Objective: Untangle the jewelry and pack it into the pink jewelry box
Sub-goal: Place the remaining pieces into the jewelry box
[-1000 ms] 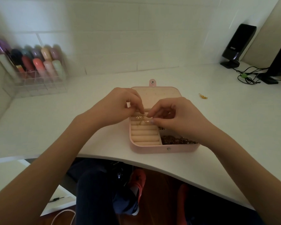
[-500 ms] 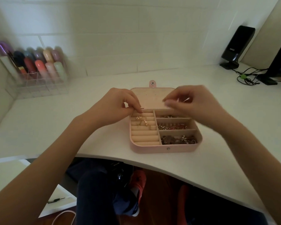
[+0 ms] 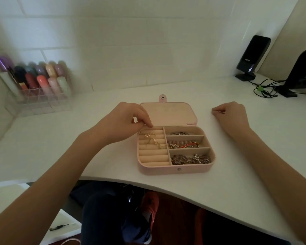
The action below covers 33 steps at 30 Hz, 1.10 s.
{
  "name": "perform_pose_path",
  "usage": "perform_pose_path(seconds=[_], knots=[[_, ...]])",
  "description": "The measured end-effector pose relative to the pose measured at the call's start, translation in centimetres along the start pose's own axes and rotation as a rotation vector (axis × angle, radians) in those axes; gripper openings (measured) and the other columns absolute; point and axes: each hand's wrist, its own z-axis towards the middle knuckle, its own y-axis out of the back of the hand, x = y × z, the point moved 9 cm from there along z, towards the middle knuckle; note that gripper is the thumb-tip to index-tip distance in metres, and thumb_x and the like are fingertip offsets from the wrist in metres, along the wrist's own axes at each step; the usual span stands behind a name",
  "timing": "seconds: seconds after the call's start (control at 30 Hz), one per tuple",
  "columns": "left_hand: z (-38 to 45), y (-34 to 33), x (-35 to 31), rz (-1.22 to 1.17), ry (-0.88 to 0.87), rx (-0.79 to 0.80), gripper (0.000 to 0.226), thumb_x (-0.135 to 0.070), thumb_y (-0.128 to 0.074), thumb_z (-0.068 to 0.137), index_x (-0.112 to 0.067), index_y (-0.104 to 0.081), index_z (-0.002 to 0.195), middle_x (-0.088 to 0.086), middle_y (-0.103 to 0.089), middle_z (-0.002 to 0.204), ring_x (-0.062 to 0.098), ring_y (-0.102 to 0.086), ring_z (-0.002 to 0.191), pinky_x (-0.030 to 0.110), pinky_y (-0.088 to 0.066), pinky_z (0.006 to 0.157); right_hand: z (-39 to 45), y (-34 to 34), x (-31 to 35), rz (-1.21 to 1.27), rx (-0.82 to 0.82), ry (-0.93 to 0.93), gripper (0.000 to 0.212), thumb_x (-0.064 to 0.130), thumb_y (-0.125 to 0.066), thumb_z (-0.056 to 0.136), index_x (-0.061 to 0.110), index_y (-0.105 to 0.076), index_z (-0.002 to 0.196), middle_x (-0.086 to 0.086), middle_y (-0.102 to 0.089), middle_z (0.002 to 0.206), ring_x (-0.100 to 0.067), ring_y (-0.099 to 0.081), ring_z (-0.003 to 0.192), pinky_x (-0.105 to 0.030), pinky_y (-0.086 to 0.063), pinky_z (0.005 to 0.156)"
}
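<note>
White curved desk (image 3: 99, 156) against a pale tiled wall, open pink rounded jewelry box (image 3: 175, 169) at the middle.

Just right of the left hand (image 3: 124, 123), the box lies with its lid flat back; that hand's curled fingertips touch the far left corner, above the gold chain (image 3: 153, 141) on the ring rolls, holding nothing I can make out. Well right of the box, the right hand (image 3: 232, 116) rests on the desk, fingers curled round a small gold piece, mostly hidden. Judged step: fetching the last item. Next, it needs carrying leftward into a compartment.
</note>
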Motion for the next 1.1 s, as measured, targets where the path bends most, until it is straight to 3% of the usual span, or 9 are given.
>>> perform_pose_path(seconds=[0.1, 0.17, 0.23, 0.37, 0.5, 0.6, 0.8, 0.97, 1.1], knots=[[0.1, 0.0, 0.0, 0.008, 0.004, -0.002, 0.029, 0.007, -0.063, 0.080, -0.017, -0.079, 0.083, -0.003, -0.071, 0.089, 0.006, -0.060, 0.080, 0.009, -0.043, 0.065, -0.2, -0.1, 0.7, -0.054, -0.016, 0.065, 0.018, 0.006, -0.059, 0.089, 0.004, -0.075, 0.099, -0.012, -0.073, 0.103, -0.027, -0.064, 0.099, -0.031, -0.045, 0.091], [0.2, 0.3, -0.2, 0.004, 0.020, -0.040, 0.030, 0.006, -0.062, 0.081, -0.019, -0.078, 0.085, -0.005, -0.070, 0.089, 0.005, -0.060, 0.082, 0.010, -0.044, 0.065, -0.6, 0.1, 1.3, 0.007, -0.016, 0.074, 0.018, 0.007, -0.059, 0.090, 0.006, -0.075, 0.098, -0.009, -0.073, 0.101, -0.022, -0.064, 0.096, -0.024, -0.045, 0.086], [0.2, 1.0, -0.6, -0.022, 0.051, -0.127, 0.030, 0.003, -0.061, 0.084, -0.022, -0.076, 0.090, -0.009, -0.070, 0.090, 0.004, -0.061, 0.085, 0.010, -0.044, 0.067, -1.2, 0.6, 2.3, 0.234, 0.014, 0.020, 0.014, 0.011, -0.063, 0.090, 0.009, -0.075, 0.099, -0.005, -0.073, 0.097, -0.014, -0.064, 0.086, -0.015, -0.047, 0.079], [0.4, 1.9, -2.8, -0.151, 0.099, -0.253, 0.020, -0.013, -0.064, 0.089, -0.026, -0.071, 0.104, -0.017, -0.069, 0.092, 0.000, -0.063, 0.088, 0.010, -0.048, 0.071, -4.5, 0.0, 7.3, 0.856, 0.315, -0.054, 0.013, 0.009, -0.064, 0.088, 0.012, -0.072, 0.098, -0.001, -0.074, 0.087, -0.010, -0.066, 0.078, -0.020, -0.055, 0.074], [0.5, 0.6, -5.3, -0.261, 0.088, -0.239, 0.013, -0.027, -0.073, 0.082, -0.026, -0.072, 0.096, -0.017, -0.070, 0.084, -0.004, -0.065, 0.080, 0.013, -0.052, 0.070, -8.0, -0.8, 11.3, 1.101, 0.531, -0.064, 0.019, 0.013, -0.064, 0.080, 0.008, -0.072, 0.096, -0.004, -0.073, 0.086, -0.011, -0.067, 0.079, -0.020, -0.056, 0.072], [0.7, 0.0, -5.5, -0.330, 0.107, -0.258, 0.006, -0.023, -0.076, 0.079, -0.020, -0.073, 0.084, -0.015, -0.070, 0.072, -0.003, -0.066, 0.070, 0.009, -0.048, 0.065, -9.1, -1.1, 12.2, 1.086, 0.569, -0.051, 0.017, 0.013, -0.066, 0.079, 0.006, -0.070, 0.094, -0.005, -0.072, 0.086, -0.013, -0.067, 0.077, -0.021, -0.055, 0.069], [0.4, -0.4, -4.2, -0.497, 0.235, -0.225, 0.004, -0.011, -0.076, 0.079, -0.011, -0.073, 0.082, 0.004, -0.073, 0.072, 0.014, -0.070, 0.069, 0.020, -0.055, 0.064, -9.5, -1.4, 11.9, 1.035, 0.552, -0.088, 0.008, 0.006, -0.065, 0.086, 0.008, -0.063, 0.093, -0.009, -0.072, 0.081, -0.018, -0.066, 0.074, -0.023, -0.056, 0.067], [-0.2, -0.3, -4.1, -0.412, 0.246, -0.184, 0.009, -0.009, -0.076, 0.079, -0.017, -0.073, 0.083, 0.001, -0.073, 0.074, 0.012, -0.070, 0.070, 0.024, -0.058, 0.071, -10.0, -2.1, 12.3, 0.975, 0.605, -0.085, 0.011, 0.005, -0.064, 0.088, 0.009, -0.063, 0.098, -0.018, -0.072, 0.090, -0.024, -0.069, 0.081, -0.033, -0.060, 0.076], [-1.2, 0.1, -3.9, -0.230, 0.226, -0.114, 0.010, -0.016, -0.075, 0.080, -0.025, -0.074, 0.083, -0.010, -0.071, 0.072, 0.002, -0.067, 0.070, 0.019, -0.054, 0.074, -10.9, -3.0, 12.9, 0.915, 0.708, -0.049, 0.022, 0.006, -0.070, 0.082, 0.010, -0.062, 0.102, -0.017, -0.072, 0.092, -0.019, -0.068, 0.080, -0.024, -0.057, 0.071]])
